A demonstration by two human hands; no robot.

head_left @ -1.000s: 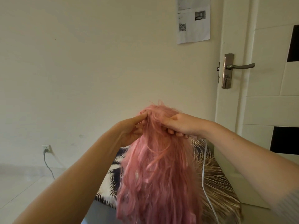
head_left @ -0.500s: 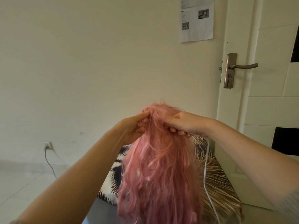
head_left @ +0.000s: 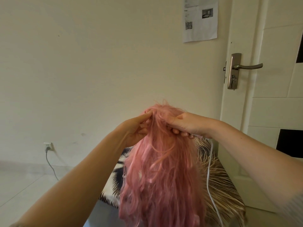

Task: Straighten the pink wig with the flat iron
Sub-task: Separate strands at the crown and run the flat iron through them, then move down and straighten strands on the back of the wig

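1. Pink wig [head_left: 161, 169] hangs mid-view, its crown held up and its strands falling toward six o'clock.
2. Left hand [head_left: 136, 130] pinches the crown from nine o'clock.
3. Right hand [head_left: 185, 125] grips it from three o'clock, fingers curled under.
4. A white cord [head_left: 209, 171] trails at four o'clock over an animal-print cushion [head_left: 221, 182].

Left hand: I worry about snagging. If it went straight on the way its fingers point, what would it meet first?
The left hand points up and right into the pink wig crown, which it already pinches; past that, probably the right hand.
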